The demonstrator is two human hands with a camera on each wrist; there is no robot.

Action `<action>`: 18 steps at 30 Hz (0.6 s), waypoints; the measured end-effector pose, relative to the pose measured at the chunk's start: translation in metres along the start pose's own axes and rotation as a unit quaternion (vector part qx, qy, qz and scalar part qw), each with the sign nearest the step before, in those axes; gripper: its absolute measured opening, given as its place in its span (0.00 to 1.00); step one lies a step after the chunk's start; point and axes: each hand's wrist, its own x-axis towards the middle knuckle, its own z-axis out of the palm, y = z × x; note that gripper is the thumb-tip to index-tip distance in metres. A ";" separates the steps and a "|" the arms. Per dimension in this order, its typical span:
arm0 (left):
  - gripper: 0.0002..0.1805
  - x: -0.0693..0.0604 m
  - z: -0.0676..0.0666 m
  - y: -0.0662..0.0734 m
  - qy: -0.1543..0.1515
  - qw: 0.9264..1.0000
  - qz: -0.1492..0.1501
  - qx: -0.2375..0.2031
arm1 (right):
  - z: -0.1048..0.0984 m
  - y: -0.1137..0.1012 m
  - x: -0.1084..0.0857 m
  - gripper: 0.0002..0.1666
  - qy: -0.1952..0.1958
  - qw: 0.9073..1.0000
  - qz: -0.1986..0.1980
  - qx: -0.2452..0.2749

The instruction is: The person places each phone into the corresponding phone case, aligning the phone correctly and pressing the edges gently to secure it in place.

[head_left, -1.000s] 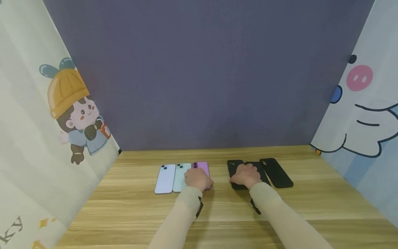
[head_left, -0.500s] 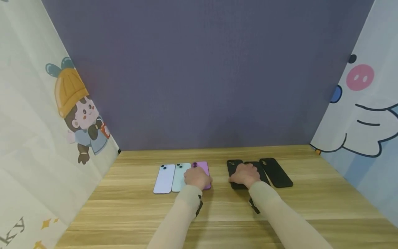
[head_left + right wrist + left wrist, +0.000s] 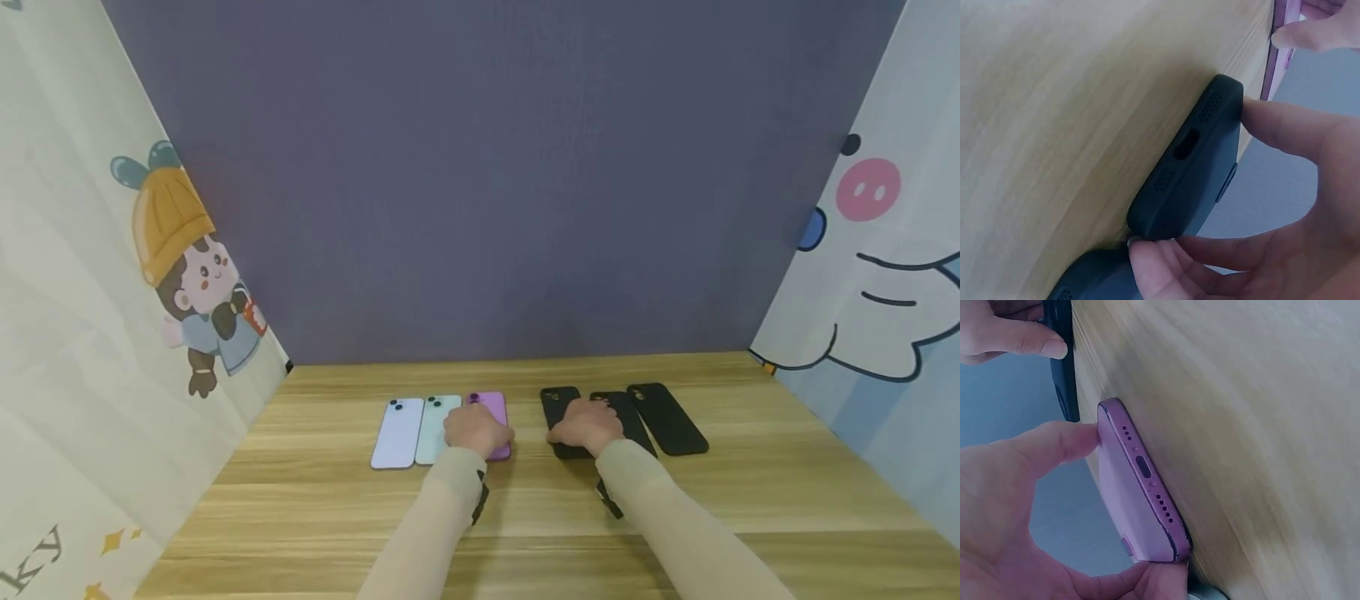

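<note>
A purple phone (image 3: 1132,481) lies camera side up on the table; my left hand (image 3: 476,429) pinches it by its two long edges, thumb on one side and fingers on the other. To the right, my right hand (image 3: 588,425) grips the leftmost black phone case (image 3: 1194,175) the same way, thumb on the side facing the purple phone. A mint phone (image 3: 433,433) lies just left of the purple one, with a pale lilac phone (image 3: 397,433) beside it. A second black case (image 3: 633,421) lies right of the gripped one, partly behind my right hand.
A third black case (image 3: 670,419) lies slanted at the right of the row. Behind the wooden table (image 3: 337,533) stands a dark grey-blue panel (image 3: 480,183). Printed curtains hang on the left (image 3: 67,275) and right (image 3: 900,333).
The gripped black case has shifted slightly left with my right hand, leaving a gap to the second case. A thin gap now shows between the mint and purple phones.
</note>
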 end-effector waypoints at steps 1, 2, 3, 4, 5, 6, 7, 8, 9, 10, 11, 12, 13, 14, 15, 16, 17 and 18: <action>0.34 0.000 0.000 0.000 0.001 1.000 0.001 0.003 | 0.000 0.000 0.000 0.37 -0.001 1.000 0.001 0.000; 0.34 -0.001 -0.001 0.000 0.001 1.000 0.002 0.006 | 0.001 0.000 0.001 0.38 -0.002 1.000 0.002 -0.001; 0.35 -0.001 -0.001 0.000 0.000 1.000 0.002 0.009 | 0.001 0.000 0.001 0.39 -0.003 1.000 0.003 0.000; 0.35 -0.001 -0.002 0.001 0.001 1.000 0.003 0.012 | 0.001 0.000 0.001 0.40 -0.003 1.000 0.005 0.001; 0.35 -0.002 -0.002 0.001 0.000 1.000 0.004 0.015 | 0.001 0.000 0.001 0.40 -0.004 1.000 0.006 0.001; 0.36 -0.002 -0.002 0.002 0.000 1.000 0.006 0.017 | 0.001 0.001 0.002 0.40 -0.004 1.000 0.007 0.002; 0.36 -0.002 -0.002 0.002 0.000 1.000 0.006 0.019 | 0.001 0.001 0.002 0.39 -0.004 1.000 0.006 0.003; 0.36 -0.002 -0.002 0.002 0.001 1.000 0.007 0.019 | 0.001 0.001 0.002 0.39 -0.004 1.000 0.006 0.003; 0.36 -0.002 -0.001 0.002 0.002 1.000 0.007 0.020 | 0.001 0.002 0.002 0.38 -0.005 1.000 0.005 0.003; 0.36 -0.001 0.000 0.002 0.006 1.000 0.008 0.020 | 0.001 0.002 0.002 0.38 -0.005 1.000 0.004 0.002; 0.36 0.000 0.001 0.002 0.007 1.000 0.008 0.020 | 0.000 0.002 0.002 0.37 -0.005 1.000 0.003 0.002; 0.36 0.001 0.002 0.002 0.010 1.000 0.008 0.019 | 0.000 0.002 0.002 0.37 -0.005 1.000 0.003 0.002; 0.36 0.002 0.003 0.002 0.012 1.000 0.007 0.020 | 0.001 0.002 0.002 0.37 -0.005 1.000 0.004 0.002; 0.36 0.003 0.005 0.003 0.012 1.000 0.005 0.018 | 0.001 0.003 0.002 0.37 -0.005 1.000 0.004 0.002; 0.36 0.004 0.006 0.003 0.011 1.000 0.001 0.019 | 0.001 0.003 0.003 0.37 -0.005 1.000 0.004 0.002; 0.37 0.005 0.008 0.003 0.011 1.000 -0.004 0.018 | 0.001 0.003 0.003 0.37 -0.006 1.000 0.004 0.003; 0.38 0.005 0.009 0.004 0.010 1.000 -0.009 0.016 | 0.002 0.003 0.003 0.37 -0.006 1.000 0.004 0.003; 0.39 0.006 0.010 0.005 0.009 1.000 -0.014 0.014 | 0.002 0.003 0.003 0.37 -0.006 1.000 0.004 0.004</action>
